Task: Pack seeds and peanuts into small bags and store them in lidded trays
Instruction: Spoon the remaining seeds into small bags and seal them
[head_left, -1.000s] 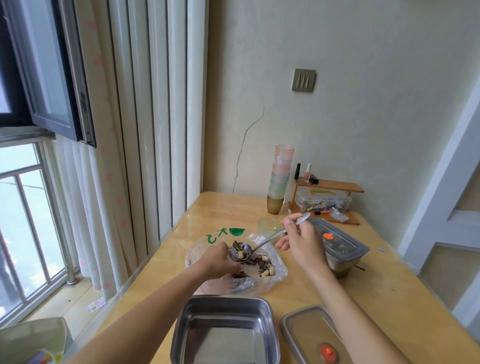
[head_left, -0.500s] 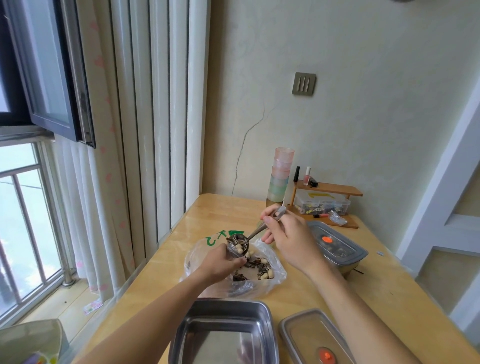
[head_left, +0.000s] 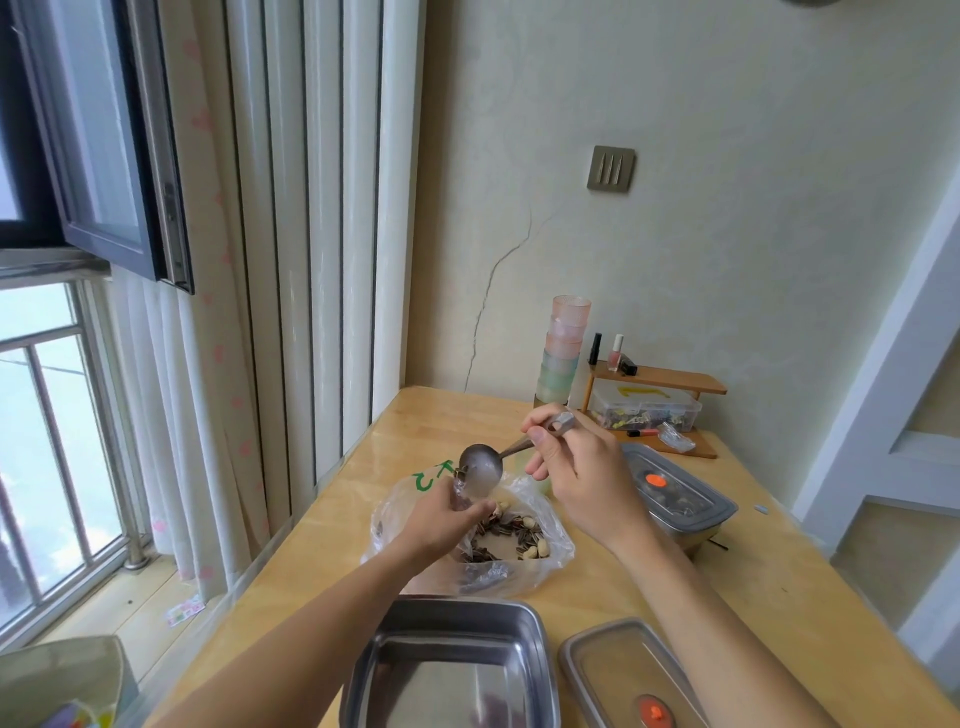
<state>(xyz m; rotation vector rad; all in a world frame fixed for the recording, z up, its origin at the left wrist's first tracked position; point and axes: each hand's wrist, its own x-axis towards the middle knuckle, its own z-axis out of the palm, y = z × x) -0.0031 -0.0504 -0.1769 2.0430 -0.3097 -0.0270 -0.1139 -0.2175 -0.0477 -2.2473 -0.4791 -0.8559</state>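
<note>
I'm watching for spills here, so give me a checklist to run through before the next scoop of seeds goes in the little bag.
1. Spoon gripped by the right hand: ok.
2. Small bag pinched by the left hand, right under the spoon's bowl: ok.
3. Spoon emptied: cannot tell from this angle.
4. Small bag's fill level: cannot tell, the hand hides it.
5. Seeds and peanuts left in the big bag: ok.
6. Open tray bare and near, lid beside it: ok.
</note>
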